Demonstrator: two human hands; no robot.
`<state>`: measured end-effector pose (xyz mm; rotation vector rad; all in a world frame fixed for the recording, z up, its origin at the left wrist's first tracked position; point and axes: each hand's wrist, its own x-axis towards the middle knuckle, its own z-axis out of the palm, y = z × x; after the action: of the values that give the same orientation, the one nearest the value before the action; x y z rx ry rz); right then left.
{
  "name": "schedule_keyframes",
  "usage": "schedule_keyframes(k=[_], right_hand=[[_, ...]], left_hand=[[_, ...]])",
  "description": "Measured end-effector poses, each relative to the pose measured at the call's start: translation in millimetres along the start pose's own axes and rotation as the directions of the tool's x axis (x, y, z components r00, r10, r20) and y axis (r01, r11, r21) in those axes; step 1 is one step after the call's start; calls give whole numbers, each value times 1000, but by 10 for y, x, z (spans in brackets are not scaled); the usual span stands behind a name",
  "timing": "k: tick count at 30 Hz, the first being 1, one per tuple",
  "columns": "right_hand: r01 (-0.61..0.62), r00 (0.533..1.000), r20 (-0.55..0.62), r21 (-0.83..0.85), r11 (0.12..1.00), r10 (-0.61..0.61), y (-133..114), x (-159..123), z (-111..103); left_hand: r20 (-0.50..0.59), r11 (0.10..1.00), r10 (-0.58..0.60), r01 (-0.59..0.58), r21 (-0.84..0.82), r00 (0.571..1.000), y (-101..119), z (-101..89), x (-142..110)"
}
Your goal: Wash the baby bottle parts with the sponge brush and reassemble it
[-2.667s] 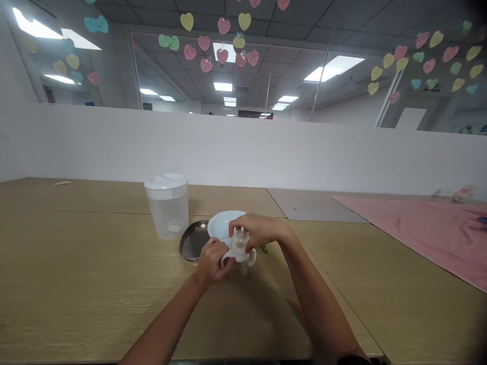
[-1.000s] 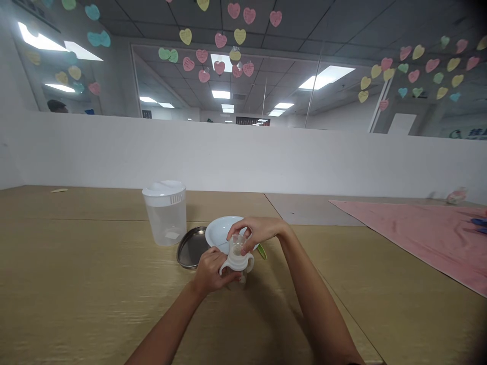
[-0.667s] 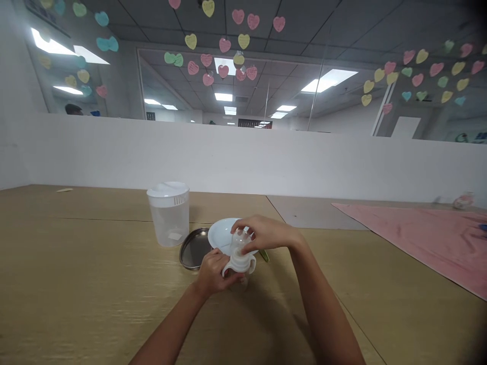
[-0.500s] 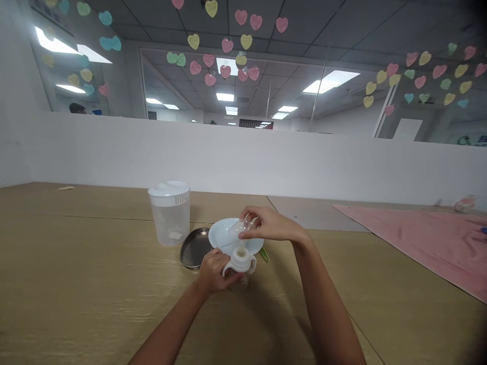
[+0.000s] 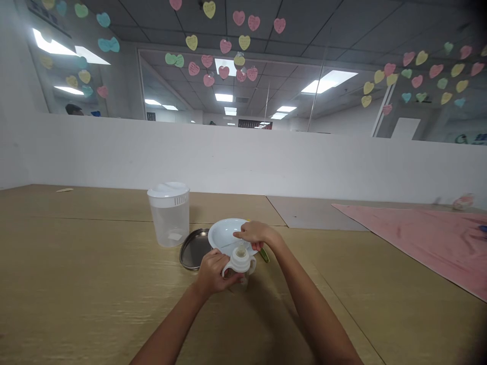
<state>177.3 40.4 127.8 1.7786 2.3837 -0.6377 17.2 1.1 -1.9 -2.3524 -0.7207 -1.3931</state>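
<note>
A baby bottle (image 5: 240, 264) with a white collar and two white side handles stands upright in front of me, a pale nipple at its top. My left hand (image 5: 217, 271) is closed around its left handle and side. Just behind the nipple is my right hand (image 5: 255, 234), its index finger stretched to the left over a white bowl (image 5: 220, 230) and the other fingers curled under. What those curled fingers hold, if anything, is hidden. The clear dome-shaped cap cannot be made out now. A round dark metal tray (image 5: 195, 248) lies left of the bowl.
Back left stands a translucent bucket (image 5: 169, 215) with a white lid. A green object (image 5: 264, 255) shows partly beside the bowl, near my right hand. On the right a pink sheet (image 5: 426, 235) covers the table, and a white wall (image 5: 228, 157) bounds the back.
My right hand, which held a clear dome-shaped cap above the nipple, has turned and moved slightly down, its index finger now extended. My left hand keeps its hold on the bottle.
</note>
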Motion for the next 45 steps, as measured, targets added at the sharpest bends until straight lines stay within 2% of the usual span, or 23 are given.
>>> schedule_keyframes(k=[6, 12, 16, 20, 22, 25, 30, 33, 37, 45], right_hand=[[-65, 998, 25, -27, 998, 65, 53, 133, 57], [-17, 1000, 6, -84, 996, 18, 113, 184, 63], [67, 997, -46, 32, 997, -66, 120, 70, -37], [180, 978, 70, 191, 965, -197, 12, -213, -144], [235, 962, 100, 172, 957, -255, -66, -340, -154], [243, 963, 94, 89, 966, -251, -152, -428, -123], [241, 970, 38, -25, 970, -240, -143, -357, -55], [283, 957, -26, -115, 952, -288, -112, -298, -33], [365, 928, -1, -189, 912, -372, -126, -293, -36], [392, 916, 8, -231, 890, -401, -163, -320, -65]], left_hand=[[-6, 1000, 11, -11, 15, 1000, 1, 0, 14], [-2, 1000, 12, -12, 23, 1000, 3, -11, 9], [-5, 1000, 10, -10, 25, 1000, 2, -8, 9], [-9, 1000, 15, -14, 22, 1000, 3, -2, 20], [-17, 1000, 12, -12, 22, 1000, 3, -4, 21], [-25, 1000, 12, -12, 23, 1000, -4, -7, 12], [2, 1000, 4, -4, 6, 1000, -15, -7, -6], [12, 1000, 1, -1, 13, 1000, -11, -8, -4], [3, 999, 9, -9, 38, 1000, -15, -6, 2], [14, 1000, 6, -6, 19, 1000, -42, 13, -19]])
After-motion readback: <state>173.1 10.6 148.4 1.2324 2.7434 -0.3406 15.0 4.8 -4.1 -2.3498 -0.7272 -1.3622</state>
